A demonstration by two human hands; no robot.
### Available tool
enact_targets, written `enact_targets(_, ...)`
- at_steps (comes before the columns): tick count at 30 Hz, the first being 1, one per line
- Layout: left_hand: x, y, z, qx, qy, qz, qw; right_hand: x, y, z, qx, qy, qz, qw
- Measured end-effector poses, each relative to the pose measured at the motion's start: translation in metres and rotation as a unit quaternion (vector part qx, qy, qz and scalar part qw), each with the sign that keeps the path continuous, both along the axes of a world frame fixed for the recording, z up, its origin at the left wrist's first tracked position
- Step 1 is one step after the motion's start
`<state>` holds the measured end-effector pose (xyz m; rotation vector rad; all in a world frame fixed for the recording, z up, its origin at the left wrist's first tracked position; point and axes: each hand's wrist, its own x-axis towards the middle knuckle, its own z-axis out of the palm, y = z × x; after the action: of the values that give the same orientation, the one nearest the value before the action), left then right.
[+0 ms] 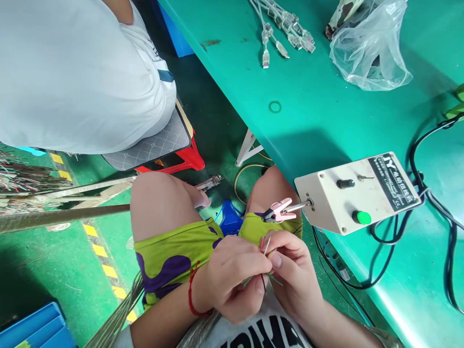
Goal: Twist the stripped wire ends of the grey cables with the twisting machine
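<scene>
My left hand [235, 275], with a red cord at its wrist, is closed on thin coloured wires [267, 245] in front of my body. Pressed close beside it, my right hand [295, 266] pinches the same wires between thumb and index finger. Red and white ends stick up between the fingertips, while green and black ones poke out below. The rest of the wires is hidden by my fingers. A bundle of grey cables [119, 311] runs under my left forearm and across my lap. Just beyond my hands is a pink clip [281, 211] on a metal shaft.
The shaft comes from a white control box [333, 193] at the edge of the green table [311, 111]. Black cords [451, 261] trail from it. Clear-plugged USB cables [282, 29] and a plastic bag [369, 53] lie farther back. A co-worker [79, 77] sits on a stool at left.
</scene>
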<state>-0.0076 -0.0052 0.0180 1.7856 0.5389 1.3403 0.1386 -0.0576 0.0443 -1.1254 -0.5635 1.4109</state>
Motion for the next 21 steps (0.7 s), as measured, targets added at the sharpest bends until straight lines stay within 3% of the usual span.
enact_targets(4, 0.003, 0.002, 0.0, -0.008, -0.022, -0.041, 0.999, 0.001, 0.003, -0.002, -0.008, 0.031, 0.01, 0.999)
enact_targets(21, -0.002, 0.003, 0.0, -0.003, 0.063, 0.01, 0.998, 0.004, 0.006, -0.015, -0.021, 0.074, -0.001, 0.997)
